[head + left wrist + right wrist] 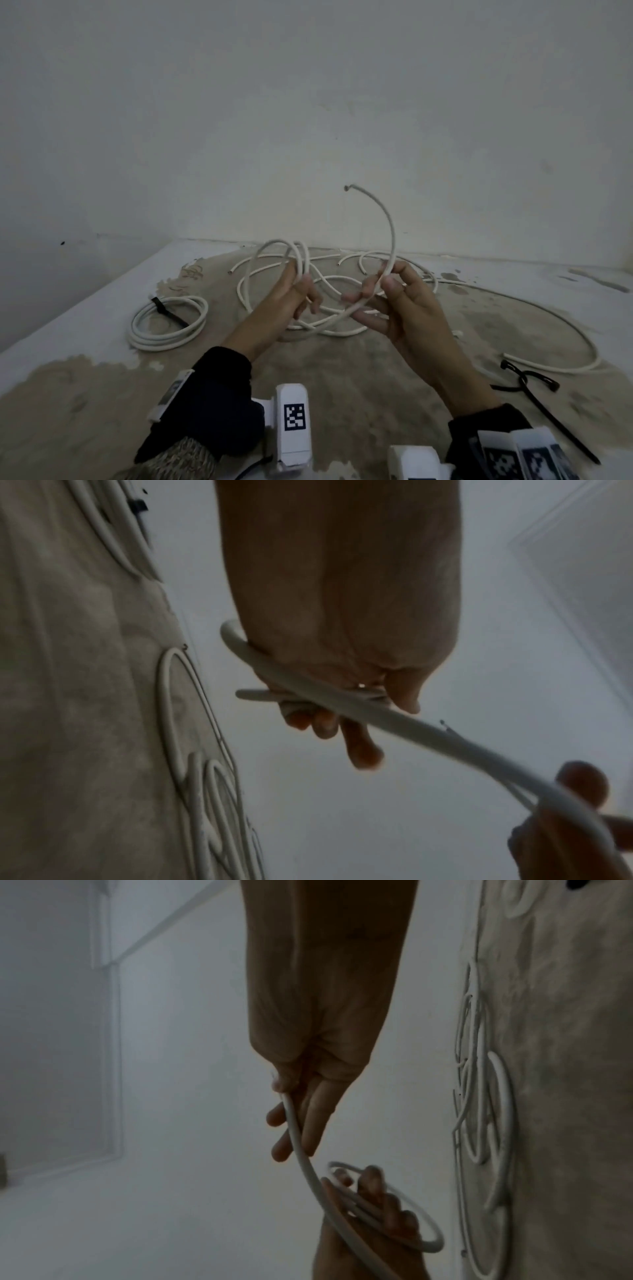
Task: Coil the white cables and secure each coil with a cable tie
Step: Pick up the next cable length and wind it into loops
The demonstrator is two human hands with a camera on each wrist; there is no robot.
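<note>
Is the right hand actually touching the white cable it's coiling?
Touching. In the head view the right hand pinches the white cable between thumb and fingers; the right wrist view shows the cable lying against those fingers.

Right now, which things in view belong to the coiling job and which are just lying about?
In the job:
- left hand, gripping the loops
- right hand, pinching the free end
- held white cable
- loose white cables waiting
- black cable ties
- finished coil, already tied

Lying about:
- worn beige cloth
- white ledge
</note>
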